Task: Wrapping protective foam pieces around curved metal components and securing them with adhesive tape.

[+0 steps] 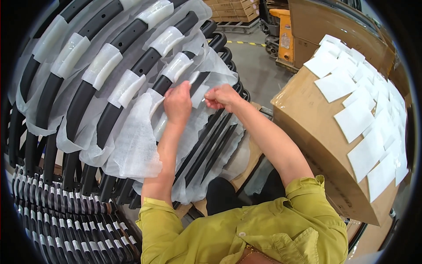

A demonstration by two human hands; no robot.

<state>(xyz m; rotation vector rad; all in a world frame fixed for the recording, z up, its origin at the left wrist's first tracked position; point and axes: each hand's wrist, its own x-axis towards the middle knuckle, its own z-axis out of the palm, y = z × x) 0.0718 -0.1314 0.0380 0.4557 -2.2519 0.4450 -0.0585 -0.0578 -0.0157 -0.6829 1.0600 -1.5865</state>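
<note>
Curved black metal tubes stand in a row at the left, with white foam pieces wrapped round them and thin white foam sheeting between them. My left hand is closed over the end of one tube, its fingers against the white foam there. Just to its right, my right hand has its fingers curled in a pinch at the edge of a small white foam sheet. That sheet lies between the two hands, beside a black tube. The left fingertips are partly hidden.
On my right stands a large cardboard box with many loose white foam sheets spread on top. More wrapped black tubes are stacked at the lower left. Farther off are an orange pallet jack and a wooden crate on a pallet.
</note>
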